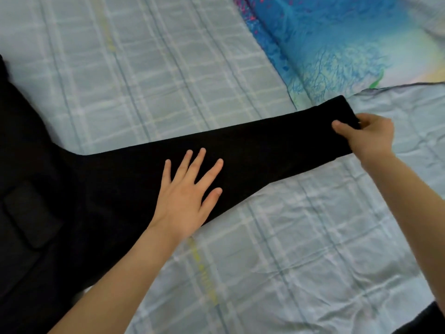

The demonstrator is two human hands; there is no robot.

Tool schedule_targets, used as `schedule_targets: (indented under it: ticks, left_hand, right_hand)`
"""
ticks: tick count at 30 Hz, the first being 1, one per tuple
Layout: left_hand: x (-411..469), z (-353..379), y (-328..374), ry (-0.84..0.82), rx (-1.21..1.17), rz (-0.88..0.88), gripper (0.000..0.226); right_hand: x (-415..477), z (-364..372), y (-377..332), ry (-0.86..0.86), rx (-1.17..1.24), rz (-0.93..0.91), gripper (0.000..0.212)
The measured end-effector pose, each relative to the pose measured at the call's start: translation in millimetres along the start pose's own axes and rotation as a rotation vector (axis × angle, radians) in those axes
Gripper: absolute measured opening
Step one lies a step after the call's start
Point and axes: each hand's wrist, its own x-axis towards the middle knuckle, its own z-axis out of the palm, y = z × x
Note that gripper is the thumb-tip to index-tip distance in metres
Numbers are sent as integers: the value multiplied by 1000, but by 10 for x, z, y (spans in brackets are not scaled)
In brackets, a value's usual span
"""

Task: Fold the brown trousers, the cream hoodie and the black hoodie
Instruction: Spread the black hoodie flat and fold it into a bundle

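Observation:
The black hoodie point(57, 184) lies spread on the bed, its body filling the left side of the view. One sleeve point(277, 145) stretches out flat toward the right. My left hand point(190, 191) presses flat on the middle of that sleeve, fingers straight and spread. My right hand point(368, 138) pinches the cuff end of the sleeve, thumb on top and fingers curled under the fabric. A front pocket shape point(31, 215) shows on the hoodie body. The brown trousers and cream hoodie are out of view.
A pale blue checked bedsheet point(156, 68) covers the bed under the hoodie. A bright blue patterned blanket point(337, 39) lies at the upper right. A dark edge point(431, 319) shows at the bottom right corner.

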Motion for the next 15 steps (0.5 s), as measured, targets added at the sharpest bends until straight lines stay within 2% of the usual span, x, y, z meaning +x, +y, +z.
schedule_targets:
  ticks: [3, 7, 10, 12, 14, 15]
  left_hand:
    - [49, 164, 29, -63, 112, -35, 61]
    - [62, 160, 18, -13, 52, -20, 59]
    - [142, 136, 60, 52, 20, 9, 57]
    - [210, 163, 98, 37, 36, 3, 58]
    - [244, 230, 118, 23, 70, -4, 58]
    - [251, 267, 109, 29, 86, -3, 58]
  right_hand:
    - [-24, 236, 175, -58, -197, 45, 29]
    - [-222, 229, 196, 51, -156, 141, 48]
    - [-625, 191, 182, 116, -98, 133, 48]
    - [-935, 286, 102, 8, 75, 160, 49]
    - [-1068, 414, 23, -110, 215, 241, 63]
    - [-1060, 467, -5, -121, 211, 262, 69]
